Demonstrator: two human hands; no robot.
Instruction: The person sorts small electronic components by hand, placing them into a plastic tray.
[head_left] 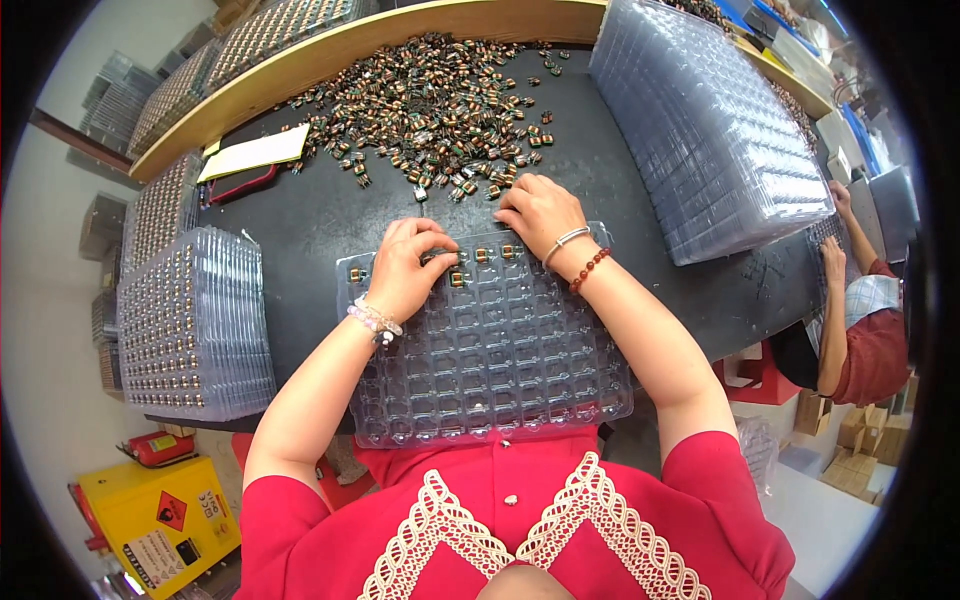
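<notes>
A clear plastic blister tray point(490, 365) with rows of moulded pockets lies in front of me, reaching the table's near edge. Several small copper-wound coils point(482, 255) sit in its far rows; most pockets hold nothing. My left hand point(408, 268) is over the far left part of the tray, thumb and index finger closed around a small coil point(456, 258) at a pocket. My right hand point(543, 216) hovers at the tray's far edge, fingers curled together; whatever is between them is hidden. Beyond both hands spreads a large heap of loose coils point(420, 110).
A tall stack of clear trays point(710, 130) stands at right, and a stack of filled trays point(190, 325) at left. A yellow pad point(255, 153) lies near a wooden rail point(400, 22). Another person point(865, 320) works at far right. A yellow box point(160, 520) stands below left.
</notes>
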